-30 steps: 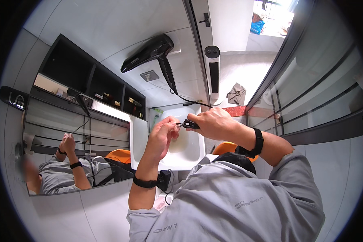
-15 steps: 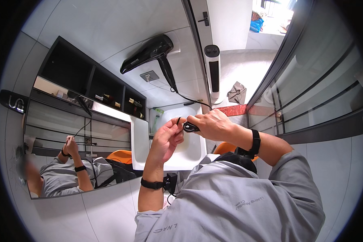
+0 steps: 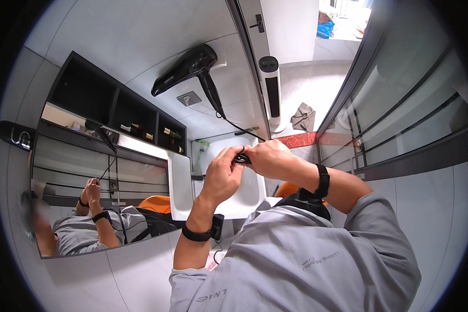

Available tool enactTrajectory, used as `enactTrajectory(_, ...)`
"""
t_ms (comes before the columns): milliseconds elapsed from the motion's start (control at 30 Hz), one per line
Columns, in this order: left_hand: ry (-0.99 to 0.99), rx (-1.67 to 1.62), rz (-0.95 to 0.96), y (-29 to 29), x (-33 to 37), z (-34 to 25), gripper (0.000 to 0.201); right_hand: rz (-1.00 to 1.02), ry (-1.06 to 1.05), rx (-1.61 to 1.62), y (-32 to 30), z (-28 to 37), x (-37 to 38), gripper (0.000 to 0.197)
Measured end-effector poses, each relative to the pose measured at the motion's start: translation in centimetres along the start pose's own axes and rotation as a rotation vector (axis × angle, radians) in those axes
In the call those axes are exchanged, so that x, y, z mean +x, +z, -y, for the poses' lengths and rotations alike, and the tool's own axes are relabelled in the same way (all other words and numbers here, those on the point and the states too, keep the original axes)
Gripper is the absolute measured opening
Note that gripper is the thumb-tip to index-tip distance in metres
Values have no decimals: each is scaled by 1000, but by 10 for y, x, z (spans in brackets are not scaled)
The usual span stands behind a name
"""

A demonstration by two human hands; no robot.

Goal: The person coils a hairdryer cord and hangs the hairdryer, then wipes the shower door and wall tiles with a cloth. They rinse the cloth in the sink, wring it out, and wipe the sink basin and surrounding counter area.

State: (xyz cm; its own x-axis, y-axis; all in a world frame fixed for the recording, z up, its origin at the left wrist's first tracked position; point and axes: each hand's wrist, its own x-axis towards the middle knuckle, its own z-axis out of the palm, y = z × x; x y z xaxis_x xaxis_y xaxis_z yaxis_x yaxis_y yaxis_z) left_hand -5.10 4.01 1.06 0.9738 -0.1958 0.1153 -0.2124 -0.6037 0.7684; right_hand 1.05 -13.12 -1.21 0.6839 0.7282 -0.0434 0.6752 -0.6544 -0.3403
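The 2 hands meet over the sink [image 3: 250,193], between its left and right edges and nearer the far edge than the near one. The left hand [image 3: 223,177] pinches a looped black cord [image 3: 242,158] between thumb and fingertips, while the right hand [image 3: 271,159] is curled around the other side of the same loops; how its hidden fingers lie, I cannot tell. From there the cord runs up to the handle of a black hair dryer [image 3: 188,68], which hangs on the wall beside a socket plate [image 3: 189,99]. A green-topped item [image 3: 203,143] is at the sink's far left corner. To the left, 3 dark shelf compartments [image 3: 88,91] border the mirror [image 3: 88,174]. Beyond the sink's far right corner stands a white-and-black tower appliance [image 3: 271,93], with a grey cloth [image 3: 303,117] on the floor near its base.
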Motion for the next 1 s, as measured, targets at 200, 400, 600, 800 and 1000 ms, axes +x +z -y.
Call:
enactTrajectory(200,-244,-373,93,-11,-1,-13,29,-1,58,27,-4,2,3,29)
enactTrajectory(400,-259,-594,70,-8,-5,6,27,16,57,25,-5,6,6,30)
enactTrajectory(600,-296,-689,-25,-2,-9,11,22,35,10,105,-12,2,7,39)
enactTrajectory(800,-358,-710,-8,-3,-12,7,21,39,-93,253,-22,-8,-1,50)
enactTrajectory(1000,-303,-715,9,3,-14,15,21,25,-182,396,-25,-13,-9,54)
